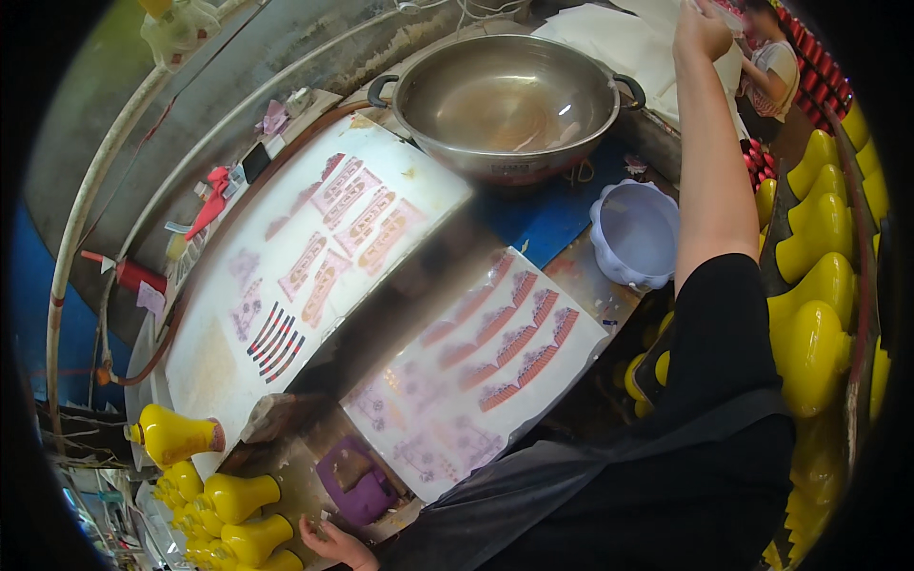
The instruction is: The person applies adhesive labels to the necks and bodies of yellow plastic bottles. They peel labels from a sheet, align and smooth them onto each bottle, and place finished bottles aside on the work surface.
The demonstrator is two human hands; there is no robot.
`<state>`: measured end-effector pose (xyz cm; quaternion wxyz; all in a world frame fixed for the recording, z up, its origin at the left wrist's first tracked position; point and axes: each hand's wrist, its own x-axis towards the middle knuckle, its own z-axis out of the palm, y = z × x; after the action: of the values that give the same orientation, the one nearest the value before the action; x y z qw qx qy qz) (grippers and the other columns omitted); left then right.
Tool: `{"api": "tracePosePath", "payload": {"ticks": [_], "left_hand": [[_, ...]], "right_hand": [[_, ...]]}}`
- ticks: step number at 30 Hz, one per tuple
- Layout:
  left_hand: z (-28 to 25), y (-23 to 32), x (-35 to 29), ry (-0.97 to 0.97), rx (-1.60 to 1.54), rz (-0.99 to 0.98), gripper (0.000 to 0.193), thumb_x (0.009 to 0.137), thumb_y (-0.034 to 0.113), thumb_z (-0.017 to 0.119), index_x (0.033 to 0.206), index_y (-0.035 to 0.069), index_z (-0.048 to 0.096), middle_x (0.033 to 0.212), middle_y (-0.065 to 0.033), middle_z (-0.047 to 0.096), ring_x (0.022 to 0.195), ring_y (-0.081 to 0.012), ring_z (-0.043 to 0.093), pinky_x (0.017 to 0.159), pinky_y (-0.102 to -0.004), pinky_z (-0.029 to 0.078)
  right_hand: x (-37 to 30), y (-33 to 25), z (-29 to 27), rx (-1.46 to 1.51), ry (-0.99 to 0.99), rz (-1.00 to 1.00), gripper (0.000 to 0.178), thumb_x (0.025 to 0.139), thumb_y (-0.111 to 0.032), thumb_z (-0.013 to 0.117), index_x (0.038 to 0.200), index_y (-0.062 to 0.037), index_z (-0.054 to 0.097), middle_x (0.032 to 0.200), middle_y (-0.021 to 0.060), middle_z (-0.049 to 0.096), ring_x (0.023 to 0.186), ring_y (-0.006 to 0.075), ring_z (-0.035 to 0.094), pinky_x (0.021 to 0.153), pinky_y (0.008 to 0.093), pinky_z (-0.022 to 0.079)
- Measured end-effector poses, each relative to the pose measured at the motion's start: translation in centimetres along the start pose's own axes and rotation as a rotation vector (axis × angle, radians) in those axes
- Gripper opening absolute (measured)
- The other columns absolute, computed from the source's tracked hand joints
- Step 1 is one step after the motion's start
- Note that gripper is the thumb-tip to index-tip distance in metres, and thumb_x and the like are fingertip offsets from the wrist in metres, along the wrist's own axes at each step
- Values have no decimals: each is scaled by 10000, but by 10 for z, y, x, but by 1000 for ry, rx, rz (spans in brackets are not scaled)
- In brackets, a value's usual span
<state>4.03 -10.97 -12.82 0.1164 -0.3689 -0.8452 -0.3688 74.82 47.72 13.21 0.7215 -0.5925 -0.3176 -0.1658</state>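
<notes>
My right hand (703, 36) reaches far out at the top right, beside large white sheets (609, 38). Its fingers are closed, but the picture's edge cuts off what they hold. My left hand (335, 546) is low at the left, empty, its fingers apart. It is near glossy yellow vases (243, 495) and a purple plastic holder (357, 487). A printed sheet with reddish curved bands (519, 328) lies before me. Beyond it, a white board (381, 290) carries pink rectangular decals (347, 195) and several dark curved strips (276, 341).
A wide metal pan (447, 143) with two black handles holds shallow liquid. Nearby stands a pale lilac scalloped basin (609, 252). Racks of yellow vases (814, 324) line the right side. Another person (773, 71) stands at the far right. A red bottle (138, 276) lies at the left.
</notes>
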Motion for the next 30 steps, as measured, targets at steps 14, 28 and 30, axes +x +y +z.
{"api": "tracePosePath", "payload": {"ticks": [14, 28, 30], "left_hand": [[9, 237, 118, 10, -647, 893, 522, 830, 107, 791, 1284, -13, 561, 1313, -238, 615, 1185, -385, 609, 1042, -470, 470], [-26, 340, 158, -885, -849, 429, 257, 903, 174, 701, 1036, -38, 760, 860, -100, 758, 748, -150, 682, 738, -320, 555], [-31, 333, 166, -873, -689, 522, 275, 919, 227, 684, 990, -27, 763, 790, -121, 734, 686, -156, 662, 693, -339, 536]], "right_hand": [[-152, -305, -170, 489, -570, -256, 294, 873, -44, 654, 1137, -63, 783, 870, 71, 772, 701, 120, 669, 662, 235, 516], [-253, -293, -221, 179, -1244, -164, 470, 916, -279, 718, 1315, -33, 676, 893, 49, 667, 681, 144, 569, 635, 269, 476], [-272, -302, -232, 34, -960, -729, 565, 908, -375, 726, 1377, -73, 636, 969, 129, 675, 812, 251, 604, 777, 357, 502]]}}
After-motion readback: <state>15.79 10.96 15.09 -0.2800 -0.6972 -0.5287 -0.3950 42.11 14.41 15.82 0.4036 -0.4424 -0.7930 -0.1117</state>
